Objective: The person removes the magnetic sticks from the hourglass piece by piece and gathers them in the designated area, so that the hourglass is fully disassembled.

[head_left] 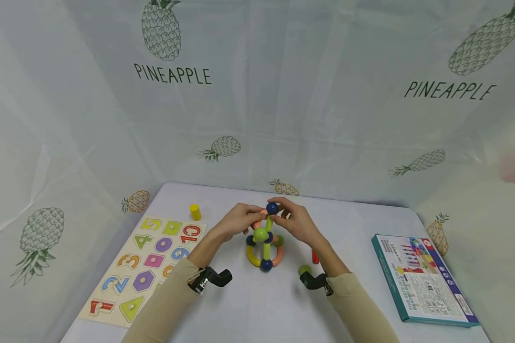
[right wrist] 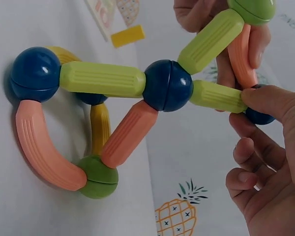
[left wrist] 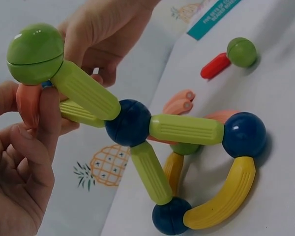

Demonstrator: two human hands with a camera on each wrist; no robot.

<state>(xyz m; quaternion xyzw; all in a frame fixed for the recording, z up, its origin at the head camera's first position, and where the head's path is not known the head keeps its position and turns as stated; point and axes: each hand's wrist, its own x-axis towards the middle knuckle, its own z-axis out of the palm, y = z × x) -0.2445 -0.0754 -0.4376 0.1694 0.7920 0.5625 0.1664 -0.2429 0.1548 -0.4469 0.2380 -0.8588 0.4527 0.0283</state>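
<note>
A ball-and-rod toy structure stands mid-table, its curved yellow rod (left wrist: 221,201) and curved salmon rod (right wrist: 46,150) forming a ring at the base. From a central blue ball (right wrist: 168,85), one light green rod leads to a green ball (left wrist: 35,53), another to the top blue ball (head_left: 272,208). My left hand (head_left: 238,222) pinches an upper salmon rod (left wrist: 28,105) between the green ball and the top blue ball. With thumb and fingers, my right hand (head_left: 297,223) pinches that top blue ball where it meets the light green rod (right wrist: 219,96). Fingers partly hide this joint.
Left of the structure lies a number-and-shape puzzle board (head_left: 154,259), with a yellow cylinder (head_left: 195,212) behind it. A loose green ball (left wrist: 242,52) touches a red rod (left wrist: 215,66) near my right forearm. At right lies a toy box (head_left: 425,281).
</note>
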